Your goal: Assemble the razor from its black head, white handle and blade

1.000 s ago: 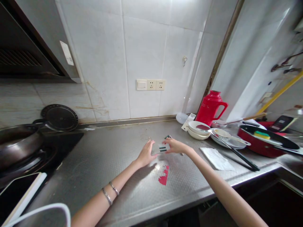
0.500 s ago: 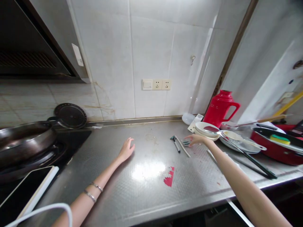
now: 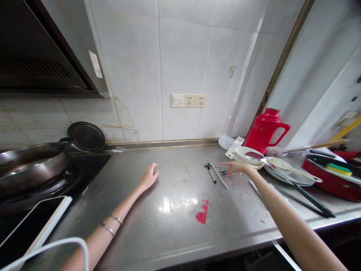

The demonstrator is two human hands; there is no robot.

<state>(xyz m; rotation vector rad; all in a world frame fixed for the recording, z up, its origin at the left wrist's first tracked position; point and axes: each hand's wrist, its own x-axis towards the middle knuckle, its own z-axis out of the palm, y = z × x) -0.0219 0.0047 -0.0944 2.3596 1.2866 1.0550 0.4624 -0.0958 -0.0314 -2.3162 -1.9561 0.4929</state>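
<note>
My left hand [image 3: 149, 177] rests on the bare metal counter, fingers stretched out and holding nothing. Over on the right, my right hand [image 3: 237, 168] points left with its index finger extended. Just under its fingers lie small dark teal pieces [image 3: 223, 172], too small to name. Left of that hand is a razor-like tool [image 3: 211, 174] with a dark handle and short crosswise head. Beside it lies a thin whitish stick [image 3: 219, 176]. A torn red paper scrap [image 3: 203, 212] sits between my arms, nearer the front edge.
At right stand a red thermos [image 3: 263, 131], stacked white bowls [image 3: 244, 154], a long-handled ladle [image 3: 303, 192] and a red pan [image 3: 324, 171] with a sponge [image 3: 338, 169]. A steel wok [image 3: 36, 162] sits on the stove at left, near a phone-like device [image 3: 36, 222].
My right hand has shifted slightly, its index finger now straighter and pointing left. My left hand has barely moved. The whole view has turned a little.
</note>
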